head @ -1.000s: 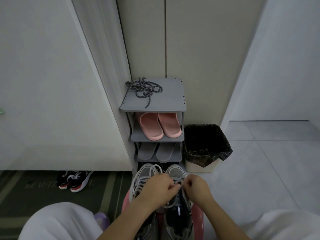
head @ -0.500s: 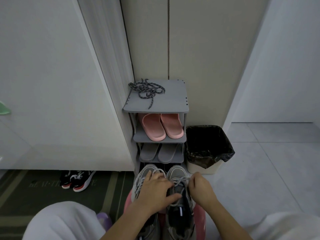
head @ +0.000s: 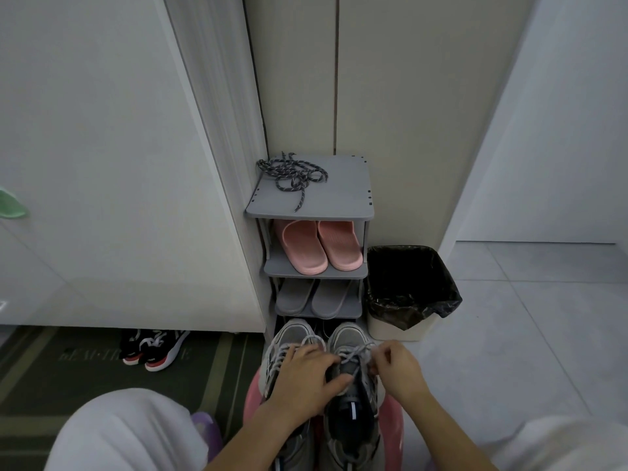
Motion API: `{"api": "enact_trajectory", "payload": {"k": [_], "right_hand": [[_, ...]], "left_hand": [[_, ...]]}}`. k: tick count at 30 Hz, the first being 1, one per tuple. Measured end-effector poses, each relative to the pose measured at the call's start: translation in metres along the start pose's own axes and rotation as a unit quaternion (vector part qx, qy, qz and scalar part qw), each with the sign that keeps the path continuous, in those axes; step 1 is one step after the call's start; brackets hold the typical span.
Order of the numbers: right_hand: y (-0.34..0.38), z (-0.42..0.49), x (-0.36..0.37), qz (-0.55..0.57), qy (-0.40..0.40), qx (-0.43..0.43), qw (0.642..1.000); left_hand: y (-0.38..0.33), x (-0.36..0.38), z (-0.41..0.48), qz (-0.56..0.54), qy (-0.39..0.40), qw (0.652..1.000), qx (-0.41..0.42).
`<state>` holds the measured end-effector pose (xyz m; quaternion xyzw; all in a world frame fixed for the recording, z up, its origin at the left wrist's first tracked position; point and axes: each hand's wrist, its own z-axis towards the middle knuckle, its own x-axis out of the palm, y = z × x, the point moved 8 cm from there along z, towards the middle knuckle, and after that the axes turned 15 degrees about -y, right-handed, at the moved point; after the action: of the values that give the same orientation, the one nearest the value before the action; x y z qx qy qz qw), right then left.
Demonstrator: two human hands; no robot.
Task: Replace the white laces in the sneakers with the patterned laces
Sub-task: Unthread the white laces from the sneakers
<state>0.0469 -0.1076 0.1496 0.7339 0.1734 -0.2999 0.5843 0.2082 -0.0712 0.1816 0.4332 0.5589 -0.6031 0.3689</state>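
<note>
Two grey sneakers stand side by side on a pink stool (head: 392, 414) right in front of me, toes pointing away. My left hand (head: 302, 382) lies across the left sneaker (head: 289, 334) and grips the tongue area of the right sneaker (head: 350, 338). At that shoe's right side, my right hand (head: 396, 367) pinches its white lace (head: 355, 351). The patterned laces (head: 292, 175), dark with light flecks, lie in a loose tangle on the top of the grey shoe rack (head: 339, 202).
The rack holds pink slippers (head: 319, 246) and grey slippers (head: 312, 297) on lower shelves. A bin with a black bag (head: 407, 287) stands right of it. Black and red sneakers (head: 154, 348) sit on a dark mat at left. My knees frame the bottom.
My right hand has moved outward to the right, drawing the white lace with it. My left hand has slid down onto the right sneaker's tongue. The view has shifted slightly.
</note>
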Motion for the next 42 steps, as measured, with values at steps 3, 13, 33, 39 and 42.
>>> {"api": "enact_trajectory", "payload": {"k": [3, 13, 33, 39, 42], "right_hand": [[0.002, -0.001, 0.006, -0.056, 0.027, -0.039, 0.997], [-0.003, -0.003, 0.003, 0.029, 0.004, 0.012, 0.999], [-0.021, -0.003, -0.008, 0.194, -0.102, 0.128, 0.967], [-0.008, -0.009, 0.004, 0.046, -0.022, 0.020, 0.999], [-0.015, -0.005, -0.002, 0.117, -0.065, 0.075, 0.988]], "left_hand": [[-0.001, 0.000, 0.000, 0.003, 0.003, 1.000, -0.002], [-0.002, 0.003, 0.002, 0.005, 0.005, 1.000, 0.008], [0.006, 0.008, 0.003, -0.060, 0.002, 0.998, -0.029], [0.005, 0.006, 0.002, -0.064, 0.000, 0.997, -0.037], [0.006, 0.007, 0.002, -0.073, 0.001, 0.997, -0.040]]}}
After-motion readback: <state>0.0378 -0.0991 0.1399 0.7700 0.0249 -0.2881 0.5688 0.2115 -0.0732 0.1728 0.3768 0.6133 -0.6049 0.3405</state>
